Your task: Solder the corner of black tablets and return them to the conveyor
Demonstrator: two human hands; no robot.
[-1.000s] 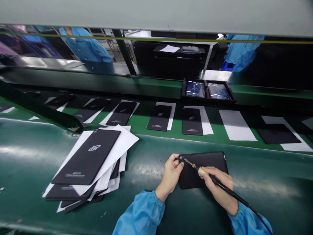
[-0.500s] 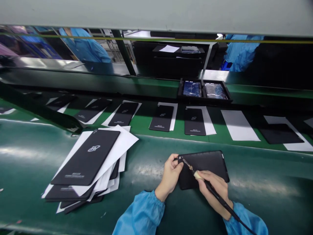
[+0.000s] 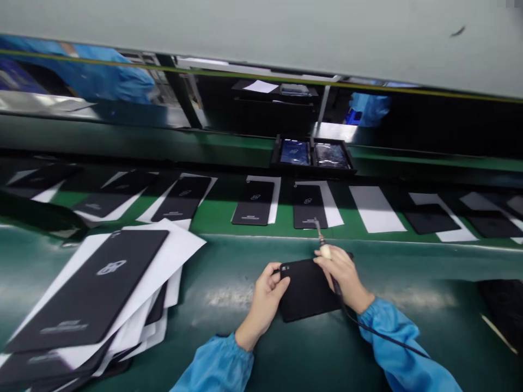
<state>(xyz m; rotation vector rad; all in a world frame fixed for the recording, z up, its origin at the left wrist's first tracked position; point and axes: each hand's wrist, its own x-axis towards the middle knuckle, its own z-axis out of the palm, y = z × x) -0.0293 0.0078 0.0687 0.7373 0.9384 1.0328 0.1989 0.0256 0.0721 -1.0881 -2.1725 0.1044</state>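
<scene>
My left hand (image 3: pixel 267 296) pinches the upper left corner of a black tablet back cover (image 3: pixel 306 291) between thumb and fingers, beside a small cutout in that corner. The cover lies at a slight tilt above the green bench. In my right hand (image 3: pixel 341 275) is a soldering iron (image 3: pixel 326 251), gripped like a pen near its pale collar. Its metal tip points away from me, apart from the held cover, and overlaps in view a logo-marked cover (image 3: pixel 307 202) farther back. The iron's black cord runs down over my right sleeve. My right hand hides the held cover's right end.
To the left stands an untidy stack of black covers (image 3: pixel 92 288) and white paper sheets (image 3: pixel 180 245). More covers on paper line the green belt (image 3: pixel 223 226) behind. Beyond it sits a black two-compartment tray (image 3: pixel 312 155). A dark object (image 3: pixel 504 307) lies far right. Blue-sleeved people are behind.
My right hand has lifted the soldering iron's tip off the cover's corner and swung it to point away. My left hand keeps its hold. The view has turned a little to the right.
</scene>
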